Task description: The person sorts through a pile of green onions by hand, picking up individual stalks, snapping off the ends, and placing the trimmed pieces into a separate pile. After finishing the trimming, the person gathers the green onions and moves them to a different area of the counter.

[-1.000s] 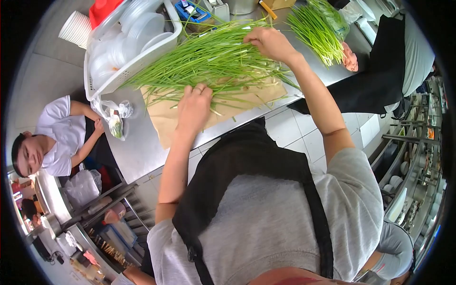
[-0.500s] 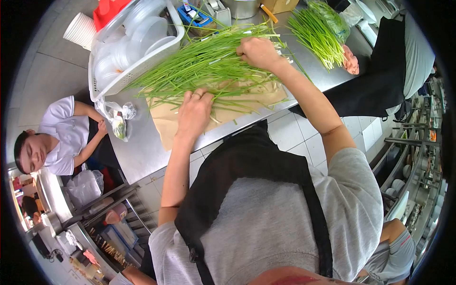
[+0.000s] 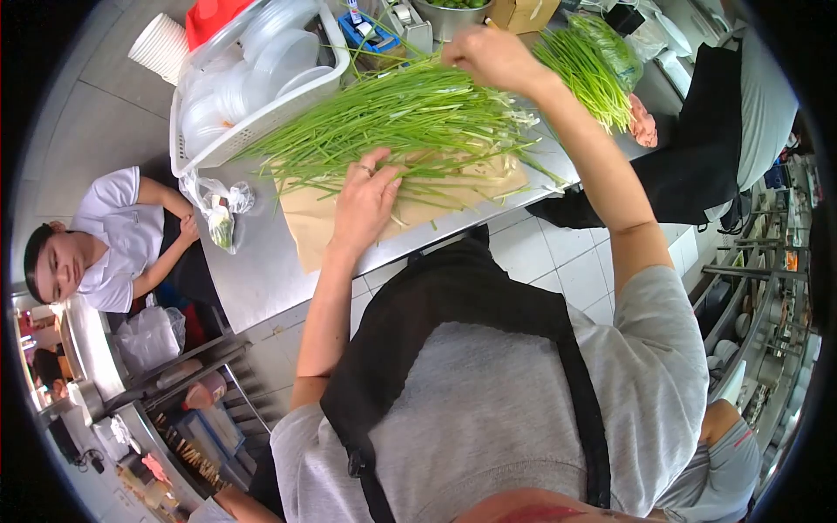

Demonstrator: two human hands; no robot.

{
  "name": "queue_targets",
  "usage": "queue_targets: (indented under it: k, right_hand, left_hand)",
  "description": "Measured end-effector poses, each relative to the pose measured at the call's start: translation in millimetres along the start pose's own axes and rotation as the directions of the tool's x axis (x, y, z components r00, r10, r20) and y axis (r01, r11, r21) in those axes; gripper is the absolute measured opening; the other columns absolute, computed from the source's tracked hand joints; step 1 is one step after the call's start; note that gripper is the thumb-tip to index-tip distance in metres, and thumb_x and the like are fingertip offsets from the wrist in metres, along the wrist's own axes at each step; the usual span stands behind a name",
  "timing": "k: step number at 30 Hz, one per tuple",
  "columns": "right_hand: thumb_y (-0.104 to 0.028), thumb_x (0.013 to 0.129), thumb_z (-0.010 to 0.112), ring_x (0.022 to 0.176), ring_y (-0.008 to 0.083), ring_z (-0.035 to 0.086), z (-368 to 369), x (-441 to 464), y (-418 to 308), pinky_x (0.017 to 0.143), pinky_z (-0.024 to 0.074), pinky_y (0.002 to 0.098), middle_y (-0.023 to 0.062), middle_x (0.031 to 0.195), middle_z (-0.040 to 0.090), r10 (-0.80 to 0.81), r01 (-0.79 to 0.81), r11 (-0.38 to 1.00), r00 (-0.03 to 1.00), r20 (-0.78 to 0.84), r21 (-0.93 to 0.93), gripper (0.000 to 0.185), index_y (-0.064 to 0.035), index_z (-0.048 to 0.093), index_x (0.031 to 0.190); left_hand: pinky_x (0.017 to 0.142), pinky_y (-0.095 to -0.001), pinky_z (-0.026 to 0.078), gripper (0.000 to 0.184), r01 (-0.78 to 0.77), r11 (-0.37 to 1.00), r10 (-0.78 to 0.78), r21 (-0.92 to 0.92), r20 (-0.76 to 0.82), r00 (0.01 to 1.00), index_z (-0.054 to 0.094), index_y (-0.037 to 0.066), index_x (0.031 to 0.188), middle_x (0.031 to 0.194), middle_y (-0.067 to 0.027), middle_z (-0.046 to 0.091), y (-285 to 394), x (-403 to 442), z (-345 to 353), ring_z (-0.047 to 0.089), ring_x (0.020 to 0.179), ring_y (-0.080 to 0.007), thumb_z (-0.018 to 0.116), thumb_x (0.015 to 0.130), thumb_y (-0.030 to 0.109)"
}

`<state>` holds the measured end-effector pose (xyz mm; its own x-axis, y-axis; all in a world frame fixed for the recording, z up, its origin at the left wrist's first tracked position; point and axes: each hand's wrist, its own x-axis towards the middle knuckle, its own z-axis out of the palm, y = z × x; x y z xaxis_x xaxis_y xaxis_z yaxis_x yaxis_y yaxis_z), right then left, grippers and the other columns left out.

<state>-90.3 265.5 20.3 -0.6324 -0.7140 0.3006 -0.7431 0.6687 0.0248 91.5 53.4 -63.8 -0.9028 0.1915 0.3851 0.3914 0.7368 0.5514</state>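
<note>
A wide heap of long green stalks [image 3: 392,113] lies across brown paper [image 3: 309,222] on the metal table [image 3: 240,283]. My left hand [image 3: 366,202] rests at the near edge of the heap, its fingers apart over the stalks, a ring on one finger. Above the far right part of the heap is my right hand [image 3: 493,57], with its fingers bent together. Whatever those fingers may hold is too small and blurred to make out. Several stalk ends stick out to the right of the heap, below my right hand.
A white basket [image 3: 240,139] of clear plastic lids stands left. Behind are a blue tape dispenser [image 3: 370,37] and a metal pot [image 3: 449,17]. A second green bundle [image 3: 588,78] lies right. One person [image 3: 109,235] sits left; another person in dark clothing [image 3: 689,139] is at right.
My right hand has lifted and moved away from me, off the heap. The fingers of my left hand have spread. Green contents now show in the pot as the view has shifted slightly.
</note>
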Motion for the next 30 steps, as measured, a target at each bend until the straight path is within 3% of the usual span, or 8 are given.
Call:
queue_targets:
  k: [7,10,15,19,22,26,28,30]
  right_hand:
    - [-0.013,0.067,0.067,0.086,0.0263,0.058,52,-45,-52,0.071,0.0475,0.0383,0.0079,0.089,0.058,-0.093,0.051,0.981,0.971,0.218,0.189,0.03,-0.0153,0.062,0.097]
    - [-0.011,0.07,0.064,0.083,0.0284,0.059,52,-58,-61,0.069,0.0482,0.0393,0.009,0.09,0.059,-0.155,0.097,0.945,0.974,0.167,0.311,0.028,-0.015,0.062,0.097]
    - [-0.008,0.074,0.058,0.08,0.0277,0.058,22,-51,-13,0.069,0.0471,0.037,0.0095,0.084,0.061,0.101,-0.046,0.888,0.99,-0.097,0.457,0.013,-0.0079,0.063,0.086]
    - [-0.001,0.075,0.056,0.078,0.0264,0.059,3,-54,-5,0.071,0.0466,0.0324,0.0096,0.081,0.062,0.167,-0.145,0.89,0.986,-0.014,0.432,0.011,-0.0044,0.062,0.084]
    - [0.001,0.073,0.055,0.078,0.0257,0.059,18,-60,-6,0.069,0.0464,0.0333,0.0081,0.079,0.062,-0.041,0.037,0.904,0.999,0.0,0.426,0.013,-0.0053,0.062,0.082]
    - [0.0,0.072,0.055,0.079,0.0263,0.059,35,-60,-10,0.069,0.0463,0.0341,0.0081,0.08,0.062,0.049,-0.035,0.948,0.998,-0.034,0.315,0.014,-0.0068,0.063,0.081]
    - [-0.004,0.068,0.055,0.074,0.0277,0.06,37,-58,-4,0.065,0.047,0.0369,0.007,0.074,0.061,0.057,-0.168,0.955,0.913,0.404,0.245,0.019,-0.0128,0.065,0.081]
    - [-0.003,0.066,0.056,0.072,0.0283,0.06,34,-60,-3,0.063,0.0469,0.0375,0.0069,0.073,0.061,0.046,-0.154,0.955,0.921,0.387,0.254,0.02,-0.0134,0.064,0.081]
  left_hand:
    - [0.079,-0.0353,0.044,0.024,-0.054,0.983,0.073,0.176,-0.1,0.992,0.064,0.009,0.093,0.123,-0.0095,0.047,5,13,-11,0.046,0.091,-0.0285,0.06,0.07,0.005]
    - [0.08,-0.0348,0.044,0.024,-0.071,0.98,0.074,0.186,-0.012,0.997,0.065,0.01,0.092,0.125,-0.0091,0.046,2,11,-4,0.045,0.093,-0.0287,0.061,0.068,0.005]
    - [0.081,-0.0343,0.043,0.023,-0.056,0.98,0.047,0.189,0.05,0.998,0.065,0.01,0.09,0.127,-0.0085,0.045,-1,3,5,0.045,0.095,-0.0286,0.061,0.068,0.005]
    - [0.082,-0.0341,0.042,0.024,-0.064,0.983,0.057,0.174,0.049,0.997,0.065,0.01,0.09,0.129,-0.0067,0.043,-2,2,6,0.045,0.095,-0.0285,0.062,0.067,0.004]
    - [0.085,-0.0347,0.041,0.027,-0.079,0.984,0.074,0.158,0.041,0.996,0.064,0.01,0.093,0.129,-0.0055,0.043,0,2,6,0.044,0.097,-0.0289,0.063,0.066,0.002]
    - [0.085,-0.0398,0.04,0.022,-0.12,0.978,0.099,0.172,0.121,0.988,0.064,0.01,0.09,0.122,-0.0057,0.049,-6,-1,9,0.043,0.106,-0.0289,0.061,0.068,0.007]
    - [0.085,-0.0403,0.04,0.022,-0.112,0.979,0.088,0.171,0.144,0.986,0.064,0.01,0.09,0.121,-0.0054,0.05,-11,-7,14,0.043,0.108,-0.0286,0.061,0.069,0.007]
    - [0.084,-0.0407,0.04,0.021,-0.107,0.98,0.079,0.167,0.168,0.983,0.063,0.01,0.09,0.119,-0.005,0.051,-11,-8,13,0.042,0.109,-0.0282,0.06,0.069,0.007]
